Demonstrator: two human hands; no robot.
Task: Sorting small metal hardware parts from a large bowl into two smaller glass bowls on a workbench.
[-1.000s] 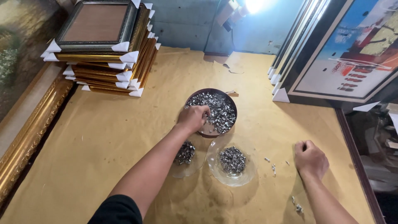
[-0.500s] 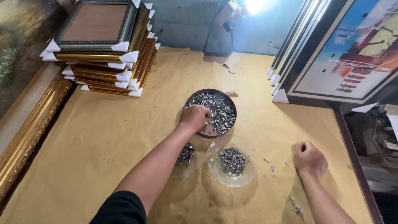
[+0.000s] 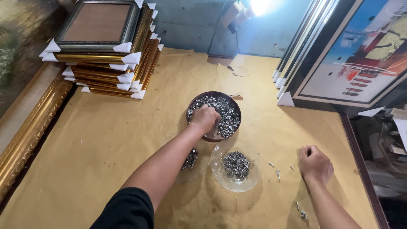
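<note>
A round dark bowl (image 3: 235, 108) full of small silvery metal pieces sits mid-table. My left hand (image 3: 204, 119) is closed down in that pile, fingers buried among the pieces. Below it, a clear glass dish (image 3: 250, 183) holds a small heap of the same pieces, and a second clear dish (image 3: 191, 160) with some pieces lies partly under my left forearm. My right hand (image 3: 316, 164) rests as a fist on the brown paper to the right; whether it holds anything is hidden. A few loose metal pieces (image 3: 278, 173) lie between it and the glass dish.
Brown paper (image 3: 101, 140) covers the table. A stack of gold picture frames (image 3: 106, 51) with white corner guards stands at the back left. A long gold frame (image 3: 29, 131) runs along the left edge. Framed pictures (image 3: 352, 55) lean at the right. A lamp (image 3: 259, 6) glares at the back.
My left hand has pushed slightly deeper into the bowl's metal pieces. The right hand has stayed in place.
</note>
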